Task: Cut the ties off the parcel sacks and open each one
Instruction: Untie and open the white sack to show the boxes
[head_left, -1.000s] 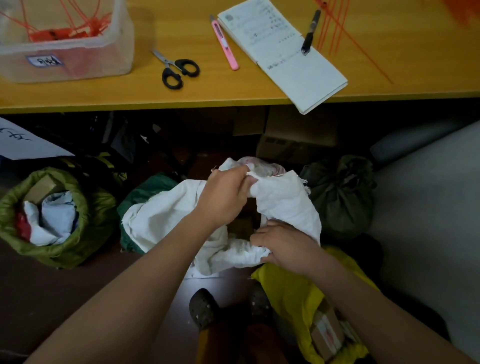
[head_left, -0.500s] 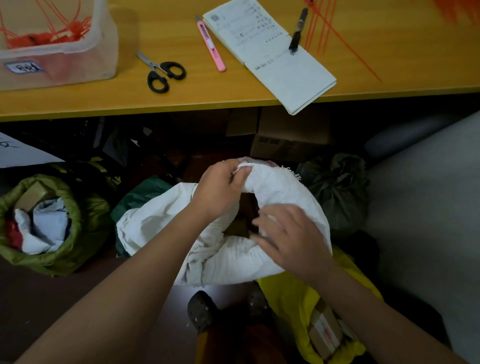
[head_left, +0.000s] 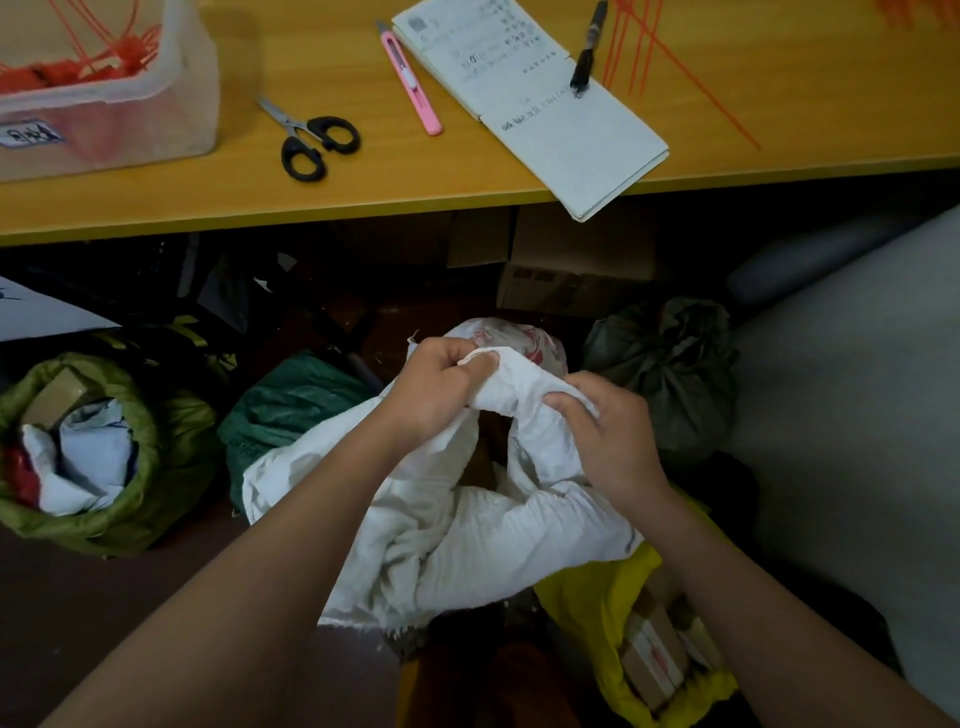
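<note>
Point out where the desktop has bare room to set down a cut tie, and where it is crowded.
Bare wood lies between the plastic bin and the scissors, along the front edge below both, and right of the notebook below the loose orange ties. It is crowded from the pink knife across the notebook to the pen.

Yellow table (head_left: 779, 119) with scissors (head_left: 311, 137), pink cutter (head_left: 413, 85), notebook (head_left: 561, 119), plastic bin (head_left: 104, 98).

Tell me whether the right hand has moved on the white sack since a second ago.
Yes. The right hand has climbed from the white woven sack's lower fold to its rolled rim, nearer the dark green tied sack.
</note>
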